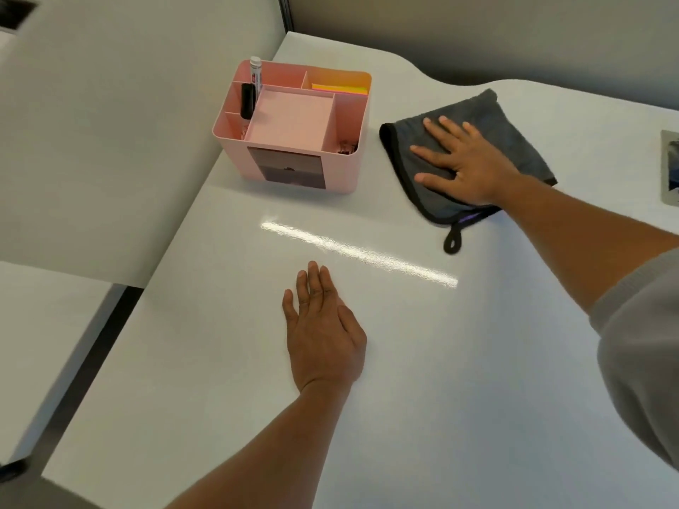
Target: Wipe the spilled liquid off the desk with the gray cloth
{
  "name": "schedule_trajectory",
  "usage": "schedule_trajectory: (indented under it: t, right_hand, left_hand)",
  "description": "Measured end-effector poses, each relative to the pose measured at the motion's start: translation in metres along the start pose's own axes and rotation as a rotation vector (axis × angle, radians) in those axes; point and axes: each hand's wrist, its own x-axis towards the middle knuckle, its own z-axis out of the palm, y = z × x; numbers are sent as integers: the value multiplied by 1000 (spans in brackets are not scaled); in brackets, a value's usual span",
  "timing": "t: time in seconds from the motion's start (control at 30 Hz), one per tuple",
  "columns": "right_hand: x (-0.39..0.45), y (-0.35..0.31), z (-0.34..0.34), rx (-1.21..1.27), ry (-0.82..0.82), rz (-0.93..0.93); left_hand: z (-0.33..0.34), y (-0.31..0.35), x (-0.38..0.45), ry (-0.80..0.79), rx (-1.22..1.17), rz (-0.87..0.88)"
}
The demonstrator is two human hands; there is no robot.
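The gray cloth [488, 115], edged in black with a hanging loop, lies folded on the white desk [441, 361] at the back right. My right hand [466, 159] lies flat on top of it, fingers spread, pressing down without gripping. A shiny, rippled streak [360, 253] that looks like wet liquid runs across the desk in front of the cloth. My left hand [323, 325] rests flat on the desk just below that streak, fingers together, holding nothing.
A pink desk organizer [341, 167] stands left of the cloth, holding a marker [256, 73], sticky notes [340, 89] and clips. A flat gray object [670, 167] is cut off at the right edge. The desk's left edge drops off beside a white partition.
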Motion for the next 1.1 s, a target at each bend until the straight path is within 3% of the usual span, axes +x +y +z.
schedule_trajectory:
  t: [0.1, 0.33, 0.53, 0.67, 1.1]
  right_hand:
    - [6, 21, -6, 39, 21, 33]
    - [-31, 85, -7, 147, 132, 693]
    - [-113, 87, -3, 215, 120, 965]
    - [-152, 42, 13, 180, 122, 957]
    - [-217, -179, 58, 100, 114, 606]
  left_hand:
    - [0, 0, 0, 14, -8, 0]
    - [2, -3, 2, -15, 18, 7]
    - [1, -3, 2, -37, 41, -4]
    - [-2, -1, 2, -68, 68, -15]
    - [-3, 1, 2, -88, 95, -24]
